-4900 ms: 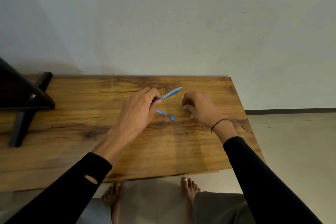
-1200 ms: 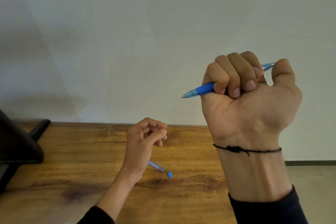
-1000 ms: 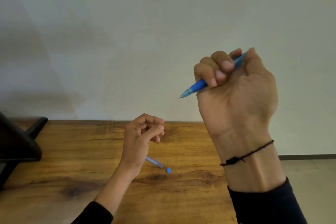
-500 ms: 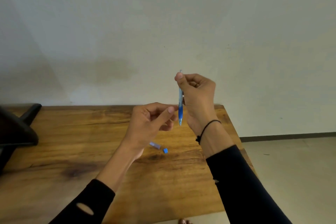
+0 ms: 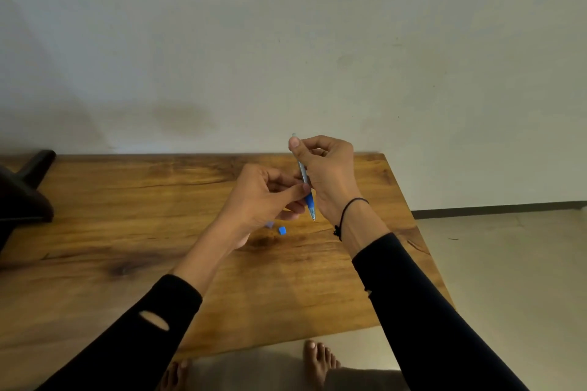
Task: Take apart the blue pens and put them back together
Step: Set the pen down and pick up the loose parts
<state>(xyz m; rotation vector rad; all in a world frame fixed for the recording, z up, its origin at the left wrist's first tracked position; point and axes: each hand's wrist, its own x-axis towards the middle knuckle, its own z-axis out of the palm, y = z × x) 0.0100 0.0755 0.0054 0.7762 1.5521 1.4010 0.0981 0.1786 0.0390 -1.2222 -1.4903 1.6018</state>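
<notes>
The right hand (image 5: 327, 174) is raised above the far right part of the brown wooden tabletop (image 5: 127, 216), its fingers curled closed around the upper half of a slim blue pen with a clear barrel and a darker blue grip (image 5: 305, 179). The pen stands nearly upright, tip pointing down, its top end showing just above the thumb and its tip hanging free below the heel of the hand. The left hand (image 5: 263, 200) sits just to the left of it, partly closed, with its thumb and fingertips reaching across to touch the pen around the top of the blue grip; whether they pinch it firmly or only rest against it cannot be told. Below the left hand, on the wood, lies a small loose blue plastic piece (image 5: 282, 230), and just left of that a pale, clear bit of pen part (image 5: 270, 224) peeks out from under the palm, mostly hidden. A thin black cord bracelet (image 5: 344, 216) circles the right wrist, and both forearms wear black sleeves (image 5: 428, 311). Far to the left of both hands stands a dark object with a slanted leg (image 5: 25, 197) at the table's edge.
</notes>
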